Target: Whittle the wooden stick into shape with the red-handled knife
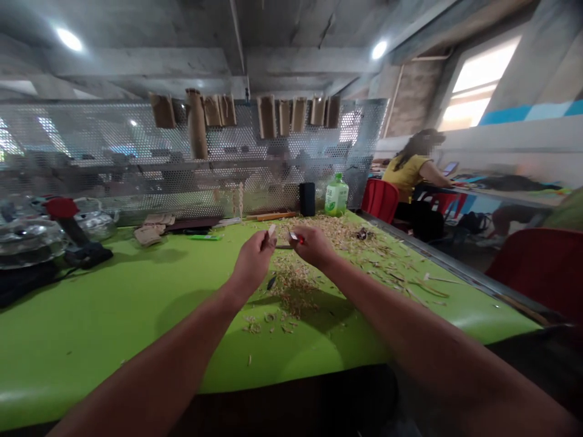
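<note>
Over the green tabletop [150,315], my left hand [253,258] is closed on a small pale piece of wood [272,230], whose end sticks up past the thumb. Just to its right, my right hand [315,246] is wrapped round a small carving knife [293,236]; a short bright blade and a bit of red show by the fingers. The two hands are a little apart. Wood shavings [296,285] lie heaped beneath them, with a small dark object [271,283] among the curls. Most of the wood piece and the knife handle is hidden by my fingers.
A green-tinted bottle [336,197] and a black box [307,199] stand at the back, before a perforated metal panel [255,158]. A red and black power tool [68,227] and glassware [27,243] are left. A person in yellow [407,173] sits beyond the right edge.
</note>
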A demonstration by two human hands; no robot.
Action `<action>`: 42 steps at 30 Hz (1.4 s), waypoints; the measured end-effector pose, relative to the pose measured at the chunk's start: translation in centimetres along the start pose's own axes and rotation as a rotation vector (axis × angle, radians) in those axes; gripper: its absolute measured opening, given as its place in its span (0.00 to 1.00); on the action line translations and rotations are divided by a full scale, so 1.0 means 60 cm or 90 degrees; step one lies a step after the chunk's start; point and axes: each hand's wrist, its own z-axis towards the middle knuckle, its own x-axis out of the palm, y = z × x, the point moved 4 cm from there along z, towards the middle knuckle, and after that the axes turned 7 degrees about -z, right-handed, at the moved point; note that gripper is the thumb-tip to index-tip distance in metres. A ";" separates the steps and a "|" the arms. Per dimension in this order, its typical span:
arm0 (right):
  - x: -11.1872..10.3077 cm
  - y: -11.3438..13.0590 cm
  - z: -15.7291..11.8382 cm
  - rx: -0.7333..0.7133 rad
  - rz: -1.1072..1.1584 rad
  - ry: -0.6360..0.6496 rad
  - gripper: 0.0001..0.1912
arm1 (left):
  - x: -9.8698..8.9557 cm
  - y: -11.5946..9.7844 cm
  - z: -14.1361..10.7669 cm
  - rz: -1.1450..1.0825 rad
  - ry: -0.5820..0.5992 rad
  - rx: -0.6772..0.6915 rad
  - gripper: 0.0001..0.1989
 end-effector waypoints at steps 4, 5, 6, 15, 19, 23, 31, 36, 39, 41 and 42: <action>-0.003 0.008 -0.009 -0.024 -0.014 0.015 0.14 | 0.002 -0.007 -0.003 0.053 0.013 0.006 0.08; -0.005 0.008 -0.010 -0.022 -0.019 0.014 0.14 | 0.002 -0.009 -0.004 0.060 0.014 0.006 0.08; -0.006 0.009 -0.010 -0.020 -0.024 0.013 0.14 | 0.003 -0.010 -0.005 0.063 0.014 0.006 0.08; -0.003 0.016 -0.012 -0.027 -0.041 0.032 0.14 | 0.005 -0.013 -0.009 0.063 0.019 -0.001 0.07; -0.004 0.017 -0.013 -0.027 -0.041 0.043 0.14 | 0.005 -0.015 -0.010 0.065 0.019 0.002 0.08; -0.005 0.019 -0.013 -0.028 -0.033 0.047 0.13 | 0.005 -0.015 -0.010 0.082 0.020 0.016 0.08; -0.005 0.017 -0.015 -0.032 -0.019 0.035 0.14 | 0.007 -0.009 -0.010 0.078 0.030 -0.015 0.10; -0.006 0.017 -0.014 -0.039 0.000 0.024 0.14 | 0.007 -0.006 -0.009 0.087 0.026 0.003 0.10; -0.005 0.017 -0.013 -0.051 0.008 0.022 0.15 | 0.007 -0.005 -0.010 0.089 0.026 0.007 0.09; -0.005 0.016 -0.013 -0.052 0.005 0.027 0.15 | 0.008 -0.005 -0.010 0.087 0.028 0.009 0.09; -0.005 0.016 -0.013 -0.052 0.002 0.029 0.15 | 0.008 -0.006 -0.010 0.087 0.028 0.009 0.09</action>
